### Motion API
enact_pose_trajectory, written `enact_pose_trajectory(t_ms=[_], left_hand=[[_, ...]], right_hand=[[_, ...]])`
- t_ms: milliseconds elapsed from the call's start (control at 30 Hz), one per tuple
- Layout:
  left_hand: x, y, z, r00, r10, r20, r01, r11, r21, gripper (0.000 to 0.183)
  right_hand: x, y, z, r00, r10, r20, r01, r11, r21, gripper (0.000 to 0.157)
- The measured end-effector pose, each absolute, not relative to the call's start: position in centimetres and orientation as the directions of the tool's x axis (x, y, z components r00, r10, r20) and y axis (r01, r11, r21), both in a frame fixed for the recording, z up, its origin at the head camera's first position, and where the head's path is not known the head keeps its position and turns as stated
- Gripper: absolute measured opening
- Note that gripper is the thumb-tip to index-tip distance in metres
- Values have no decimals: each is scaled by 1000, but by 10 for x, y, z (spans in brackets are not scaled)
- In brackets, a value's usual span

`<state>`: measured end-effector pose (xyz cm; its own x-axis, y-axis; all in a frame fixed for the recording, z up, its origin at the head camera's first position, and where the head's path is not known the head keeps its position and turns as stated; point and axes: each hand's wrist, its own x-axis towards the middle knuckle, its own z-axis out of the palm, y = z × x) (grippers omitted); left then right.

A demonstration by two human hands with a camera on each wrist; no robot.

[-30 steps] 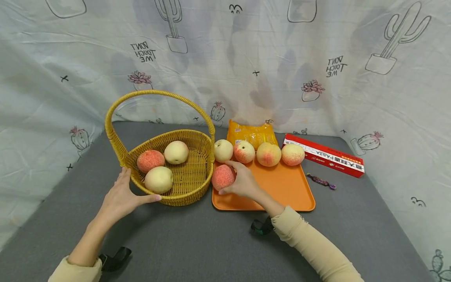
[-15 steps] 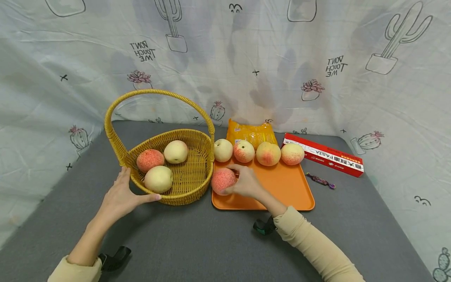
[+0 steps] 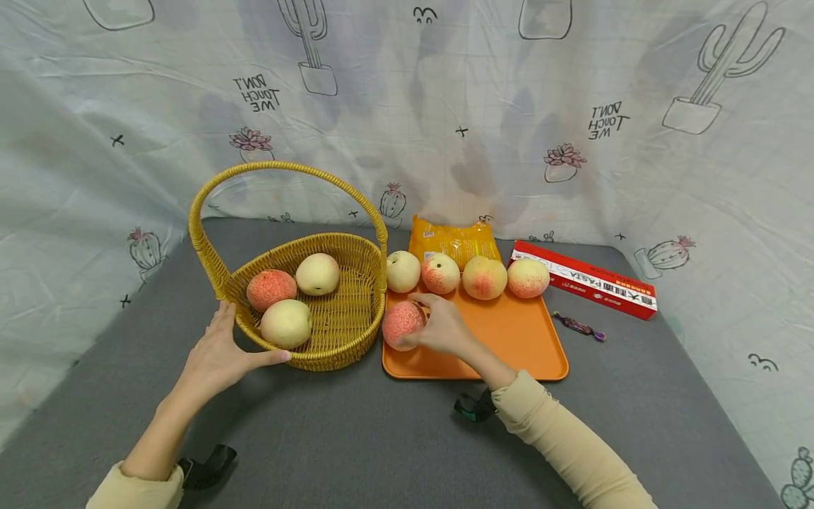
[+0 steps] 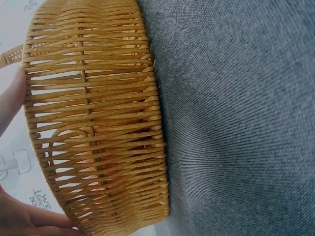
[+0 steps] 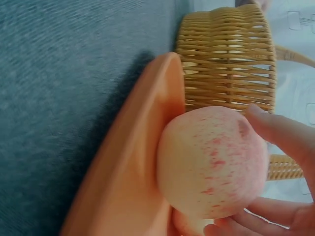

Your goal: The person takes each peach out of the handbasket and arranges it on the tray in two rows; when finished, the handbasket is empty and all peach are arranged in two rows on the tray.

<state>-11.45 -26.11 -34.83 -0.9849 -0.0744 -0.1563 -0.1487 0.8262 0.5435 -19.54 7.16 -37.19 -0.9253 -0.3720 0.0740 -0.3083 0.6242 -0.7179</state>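
With thumb and fingers my right hand [image 3: 445, 329] grips a speckled red peach [image 3: 403, 325] at the left end of the orange tray [image 3: 509, 346]. The right wrist view shows this peach [image 5: 209, 162] close up, low over or on the tray, with a paler yellow side. My left hand [image 3: 219, 360] rests on the woven basket [image 3: 337, 360], straight thumb on the front rim and fingers along its left side. Inside the basket lie a red peach [image 3: 271, 290] and two pale ones, a front peach [image 3: 286, 324] and a rear peach [image 3: 318, 274].
Several peaches stand in a row at the tray's back, including a yellow-red peach [image 3: 485, 278]. Behind them leans an orange packet [image 3: 454, 240]. A red pasta box [image 3: 585, 279] and a wrapped candy [image 3: 579, 326] lie on the right. The basket's tall handle [image 3: 286, 167] arches up.
My right hand and the red peach dipped slightly toward the tray's front, then rose a little. The left hand and basket stay in place.
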Motion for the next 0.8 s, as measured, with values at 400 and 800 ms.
enact_pose_trajectory(t_ms=[400, 800], left_hand=[[-114, -262, -346, -985, -79, -155, -152, 825, 544, 136], [-114, -259, -347, -983, -83, -166, -161, 826, 541, 136]], right_hand=[[-183, 41, -341, -874, -441, 205, -385, 369, -846, 66], [-190, -32, -338, -801, -586, 118, -475, 503, -722, 69]])
